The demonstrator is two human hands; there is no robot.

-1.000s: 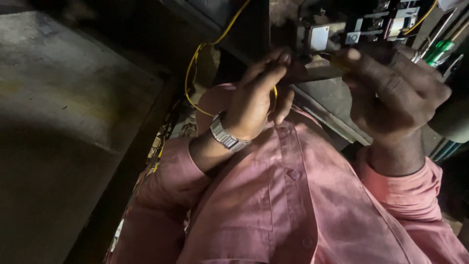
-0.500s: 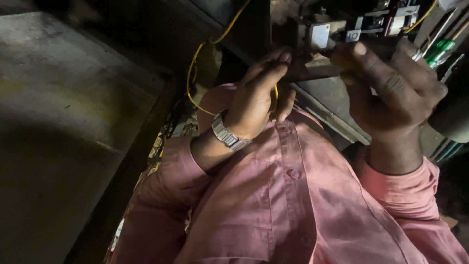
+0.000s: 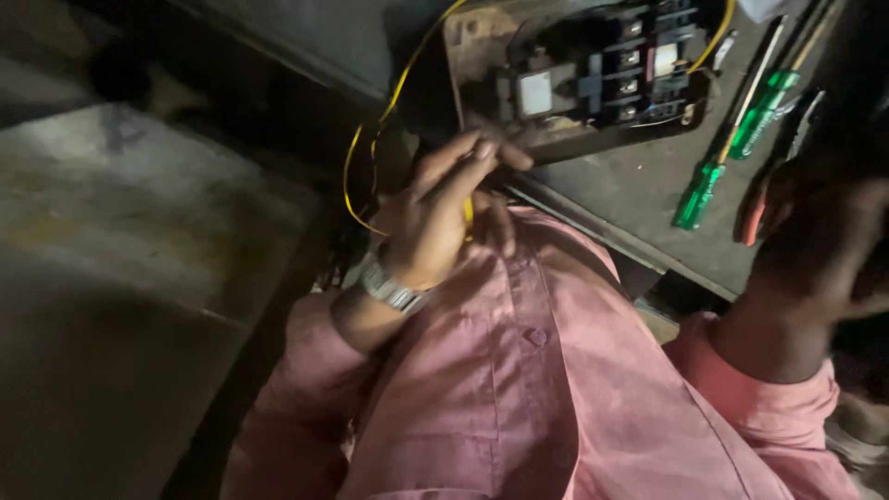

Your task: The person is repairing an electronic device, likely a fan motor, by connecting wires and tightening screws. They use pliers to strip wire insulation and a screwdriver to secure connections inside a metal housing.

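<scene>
Down at the near edge of the bench, the left hand sits w/ its fingers curled together, pinching the yellow wire by the look of it. The wire loops up and left from the fist, then arcs away toward the far top of the view. A metal wristwatch shows at the wrist, pink shirt below filling the near middle.

Just beyond the fingertips lies the switch unit, a black block w/ pale terminals on a rusty backplate, resting flat on the bench. A second yellow lead curls off its far right corner.

Right hand is raised at the right edge, blurred and dark. Can't tell if its fingers are apart or closed, or if anything's in them. Near it, on the bench, two green-handled screwdrivers lie side by side, w/ a red-handled tool just right of them.

Risk, as I judge it: light is poor and the wire is thin, so a tug could pull it from whatever it's fixed to on the unit, or the slack loop could snag on the bench edge. The unit isn't held by either hand, so a pull might drag it off the near edge.
</scene>
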